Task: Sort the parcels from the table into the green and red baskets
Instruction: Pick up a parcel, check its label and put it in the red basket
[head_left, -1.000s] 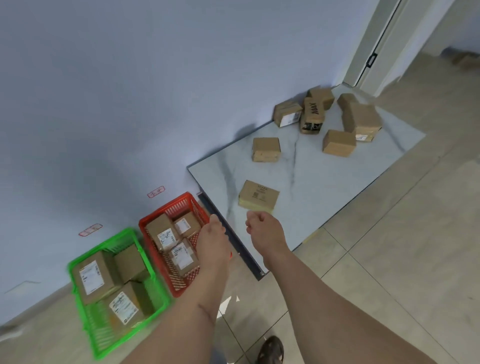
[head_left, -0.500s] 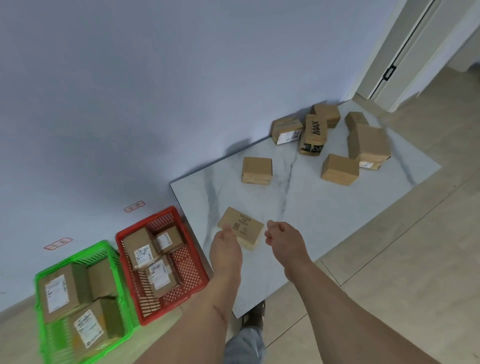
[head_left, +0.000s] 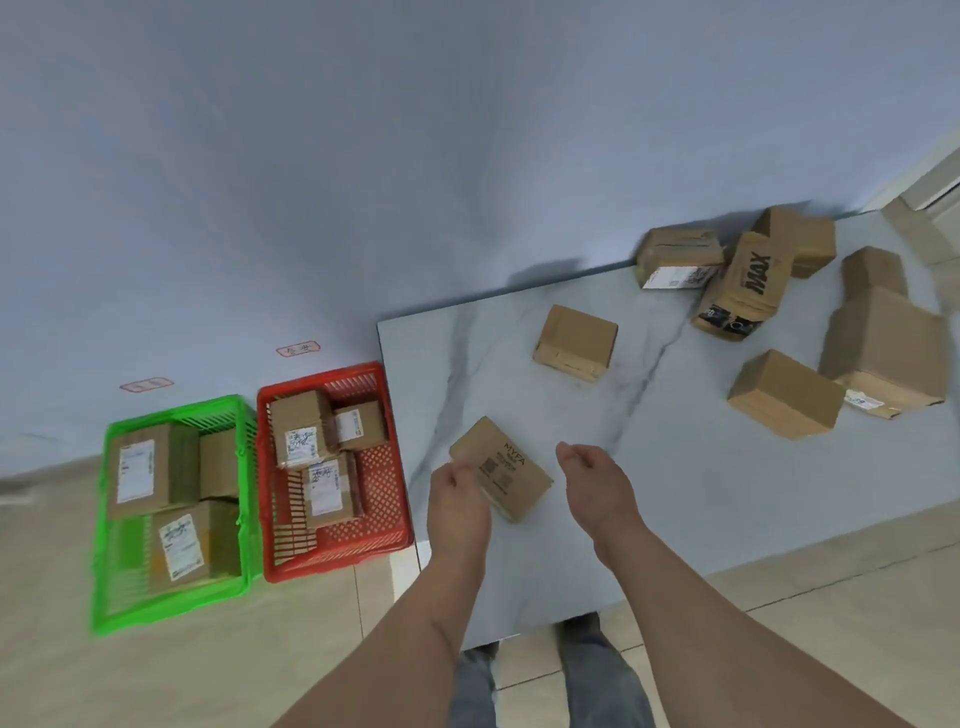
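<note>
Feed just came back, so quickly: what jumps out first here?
Two bright baskets on the floor at the left, green basket and red basket, both holding parcels. Both hands, left and right, flank a flat printed box at the marble table's near corner; more boxes crowd its far right.

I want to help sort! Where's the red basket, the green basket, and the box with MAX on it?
red basket (head_left: 332, 564): head view, front rim.
green basket (head_left: 171, 608): head view, front rim.
MAX box (head_left: 756, 275): head view, printed top face.

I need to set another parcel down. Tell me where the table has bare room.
Bare marble runs along the near table edge, right of the MYFA parcel, and between that parcel and the lone box behind it. The far right corner is crowded with the piled boxes.
</note>
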